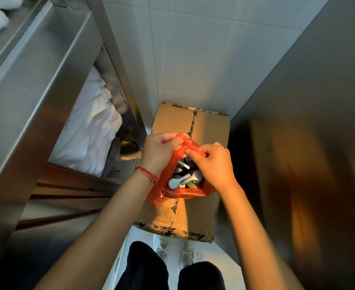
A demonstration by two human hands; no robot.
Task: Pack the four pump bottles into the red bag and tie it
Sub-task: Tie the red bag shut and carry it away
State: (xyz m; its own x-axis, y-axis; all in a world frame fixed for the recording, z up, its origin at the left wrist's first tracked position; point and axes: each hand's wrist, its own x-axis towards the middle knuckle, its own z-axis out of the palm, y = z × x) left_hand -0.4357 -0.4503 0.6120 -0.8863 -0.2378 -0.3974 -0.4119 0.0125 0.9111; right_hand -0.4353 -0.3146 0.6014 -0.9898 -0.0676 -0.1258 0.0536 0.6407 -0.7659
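Both hands' fingers pinching red bag handles – pump bottles inside.

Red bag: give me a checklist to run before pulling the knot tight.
1. Bottles inside the bag: ok, silver pump heads show through its open mouth.
2. All four bottles present: cannot tell, only some heads are visible.
3. Left hand on a handle: ok, fingers grip the red strip.
4. Right hand on the other handle: ok, it pinches the red strip near the left hand.
5. Knot formed: not ok, the handles cross but the mouth gapes.
6. Bag supported: ok, it rests on the taped box.
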